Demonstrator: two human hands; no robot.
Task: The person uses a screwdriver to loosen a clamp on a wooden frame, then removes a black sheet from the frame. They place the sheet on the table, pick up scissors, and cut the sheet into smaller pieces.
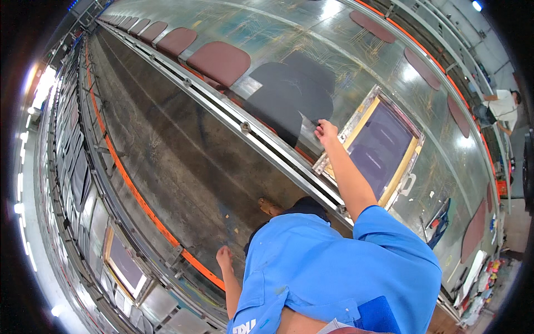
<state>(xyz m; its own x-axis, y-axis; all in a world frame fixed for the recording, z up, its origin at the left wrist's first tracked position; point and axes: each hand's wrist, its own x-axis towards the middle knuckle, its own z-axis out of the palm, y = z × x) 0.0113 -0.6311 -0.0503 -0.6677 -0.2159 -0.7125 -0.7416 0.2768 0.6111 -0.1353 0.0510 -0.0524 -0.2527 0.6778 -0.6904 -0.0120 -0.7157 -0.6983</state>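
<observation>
My right hand [327,132] is closed in a pinch on the near corner of a dark grey sheet piece [289,92] with rounded edges. The piece lies on the long, glossy table [356,61], and its corner looks lifted at my fingers. Right beside that hand is a printing screen [384,142] with a pale wooden frame and dark mesh, partly hidden by my forearm. Down at my side, away from the table, my left hand [224,257] hangs over the aisle with its fingers loosely curled and nothing visible in them.
Maroon rounded pieces [219,63] line both long sides of the table. A metal rail [245,127] runs along the near edge. Behind me stands another table with an orange rail [139,197] and a second screen [127,261]. A person [505,108] stands beyond the far edge.
</observation>
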